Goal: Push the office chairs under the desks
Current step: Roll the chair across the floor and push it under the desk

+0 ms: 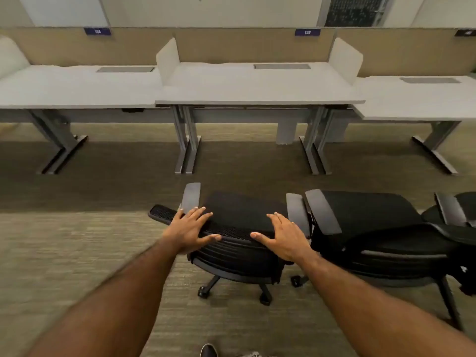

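A black mesh office chair (239,215) stands on the carpet in front of me, its seat facing the middle white desk (257,91) and well short of it. My left hand (189,229) lies flat on the left of the backrest's top edge, fingers spread. My right hand (282,235) lies flat on the right of that edge, fingers spread too. Neither hand curls around the rim. A second black chair (371,228) stands right beside the first, armrests almost touching, in front of the right desk (417,99).
A third chair (461,210) shows at the right edge. The left desk (77,86) has open floor beneath it. Grey metal desk legs (189,148) flank the gap under the middle desk, and a white post (286,134) stands at its back. White dividers separate the desktops.
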`<state>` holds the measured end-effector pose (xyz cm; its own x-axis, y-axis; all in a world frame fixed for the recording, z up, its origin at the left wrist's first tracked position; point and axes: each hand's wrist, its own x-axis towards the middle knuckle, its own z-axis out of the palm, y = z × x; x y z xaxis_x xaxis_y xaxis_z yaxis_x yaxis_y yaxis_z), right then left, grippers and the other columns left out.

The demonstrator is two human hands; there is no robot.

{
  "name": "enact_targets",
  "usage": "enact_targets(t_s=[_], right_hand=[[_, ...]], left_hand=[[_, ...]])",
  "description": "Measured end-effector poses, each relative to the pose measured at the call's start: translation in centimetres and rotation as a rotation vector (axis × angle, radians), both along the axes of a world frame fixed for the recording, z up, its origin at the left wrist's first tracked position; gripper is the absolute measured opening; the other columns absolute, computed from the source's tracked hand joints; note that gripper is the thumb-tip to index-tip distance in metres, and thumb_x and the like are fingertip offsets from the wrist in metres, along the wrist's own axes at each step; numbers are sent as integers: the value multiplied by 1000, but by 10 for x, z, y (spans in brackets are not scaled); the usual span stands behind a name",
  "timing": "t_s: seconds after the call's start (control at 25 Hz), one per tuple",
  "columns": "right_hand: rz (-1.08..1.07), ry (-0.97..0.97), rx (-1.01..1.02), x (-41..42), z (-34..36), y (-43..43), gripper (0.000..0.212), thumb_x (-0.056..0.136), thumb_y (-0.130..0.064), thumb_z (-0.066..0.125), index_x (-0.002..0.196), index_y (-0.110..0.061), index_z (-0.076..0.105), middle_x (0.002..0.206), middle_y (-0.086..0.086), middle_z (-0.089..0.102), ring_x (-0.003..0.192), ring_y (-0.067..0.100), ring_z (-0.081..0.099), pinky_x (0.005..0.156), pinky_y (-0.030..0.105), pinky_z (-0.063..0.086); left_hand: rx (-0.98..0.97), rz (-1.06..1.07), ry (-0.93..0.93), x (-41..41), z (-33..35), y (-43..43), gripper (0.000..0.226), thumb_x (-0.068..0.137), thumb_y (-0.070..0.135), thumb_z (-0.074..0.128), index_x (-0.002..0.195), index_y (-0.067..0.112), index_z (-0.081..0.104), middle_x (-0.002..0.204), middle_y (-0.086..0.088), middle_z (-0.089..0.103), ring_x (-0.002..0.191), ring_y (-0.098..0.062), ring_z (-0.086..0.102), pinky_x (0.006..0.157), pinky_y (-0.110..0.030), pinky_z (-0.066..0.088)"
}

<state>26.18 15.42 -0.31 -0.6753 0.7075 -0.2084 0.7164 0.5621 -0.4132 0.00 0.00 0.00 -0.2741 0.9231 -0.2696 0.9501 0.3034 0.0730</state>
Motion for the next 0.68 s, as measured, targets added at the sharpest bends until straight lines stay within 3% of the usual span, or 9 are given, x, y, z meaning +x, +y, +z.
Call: enact_targets(t_s=[0.12, 0.24, 0.36, 0.48, 0.6, 0.68], right_hand=[[42, -90, 95, 2, -8, 3, 123, 64, -108, 19, 155, -28, 37, 146, 2, 59, 130, 25, 57, 98, 44, 49], [113, -133, 139, -3, -13, 6, 124, 54, -112, 15, 134, -29, 62, 117, -2, 72, 108, 24, 67, 83, 41, 53], [134, -112, 203, -4, -16, 9, 112, 53, -113, 19, 108, -30, 69, 96, -5, 72, 92, 22, 68, 76, 40, 56], [164, -112, 215, -6, -13, 12, 105, 55, -112, 20, 97, -28, 65, 85, -7, 67, 81, 17, 65, 69, 38, 54], [184, -116, 205, -13, -8, 15, 99, 56, -112, 22, 91, -28, 62, 80, -9, 63, 76, 15, 61, 67, 38, 53], [186, -131, 210, -18, -6, 17, 97, 57, -111, 23, 87, -28, 62, 77, -10, 61, 73, 14, 60, 68, 38, 54]], left_hand=[[-24, 21, 7, 7, -4, 2, 124, 63, 104, -1, 158, 30, 28, 166, -1, 29, 153, -21, 20, 123, -58, 6], [-12, 2, 32, 4, -6, 7, 117, 66, 104, 6, 149, 31, 43, 149, 1, 51, 139, -22, 40, 118, -56, 18], [-39, -52, 7, -10, -1, 18, 114, 63, 107, 18, 139, 30, 54, 133, 3, 63, 121, -21, 54, 106, -46, 36], [-96, -69, -67, -28, 1, 25, 115, 53, 111, 29, 127, 29, 60, 117, 6, 69, 105, -17, 61, 93, -41, 49], [0, -46, 7, -40, -8, 20, 107, 48, 113, 29, 105, 28, 63, 95, 8, 67, 86, -16, 59, 74, -39, 49], [49, -29, 50, -42, -13, 16, 105, 49, 113, 27, 98, 27, 63, 88, 6, 65, 81, -17, 59, 71, -40, 50]])
